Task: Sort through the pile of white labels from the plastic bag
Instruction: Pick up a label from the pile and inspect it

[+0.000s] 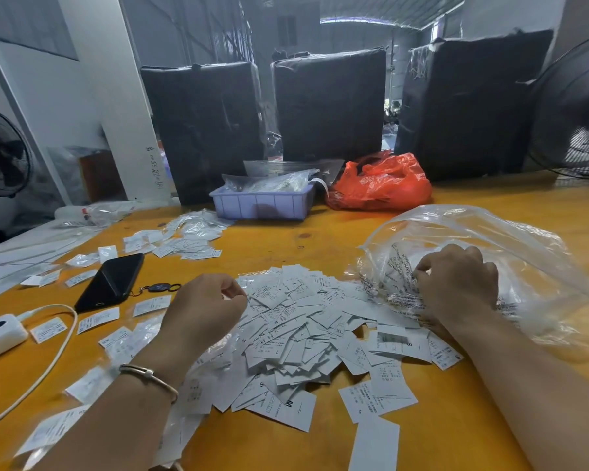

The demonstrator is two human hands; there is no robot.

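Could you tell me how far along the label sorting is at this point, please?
Done: the pile of white labels is out on the table, and some labels lie apart. In hand: the right hand grips the plastic bag; the left hand is curled over the pile. Left: most of the pile looks unsorted.

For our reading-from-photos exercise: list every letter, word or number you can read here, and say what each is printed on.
"S", "M", "L", "XL": size letters on single labels in the label pile.
Fine print on those labels: too small to read.
Black print on the clear plastic bag gripped by the right hand: too crumpled and blurred.
Handwritten marks on the white pillar: not legible.
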